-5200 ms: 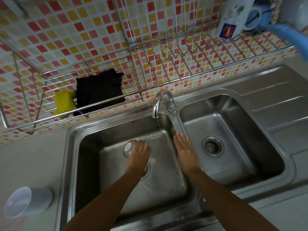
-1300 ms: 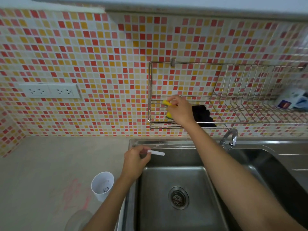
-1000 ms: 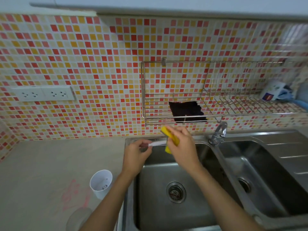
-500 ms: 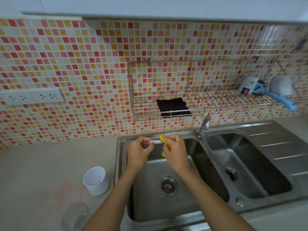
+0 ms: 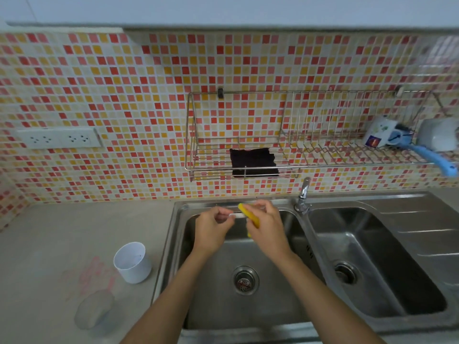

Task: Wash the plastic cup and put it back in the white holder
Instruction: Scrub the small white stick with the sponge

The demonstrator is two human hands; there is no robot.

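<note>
Head view: left hand [image 5: 213, 232] pinches a small white stick-like item [image 5: 237, 216] betw thumb and fingertips, over the back edge of the left sink basin [image 5: 213, 306]. What the item is can't be told (too small, partly hidden). Right hand [image 5: 267, 228] is closed round a yellow sponge [image 5: 249, 216], pressed against the free end of the white item. Both hands sit at about 12 o'clock from the drain [image 5: 246, 280].

The plastic cup [image 5: 93, 312] (translucent, blurred) lies on its side on the counter [image 5: 62, 232] at about 8 o'clock from the hands, well apart from them. The white holder [image 5: 133, 263] stands upright just beside the sink's left rim, at 1 o'clock from the cup, near it but not touching.

Faucet [image 5: 303, 194] stands at 2 o'clock from the hands, betw the two basins. On the tiled wall at 12 o'clock hangs a wire rack [image 5: 285, 166] w/ a black cloth [image 5: 253, 162] in its left part; at the rack's right end, a mug [image 5: 381, 134] on its side and a blue-handled brush [image 5: 434, 158].
</note>
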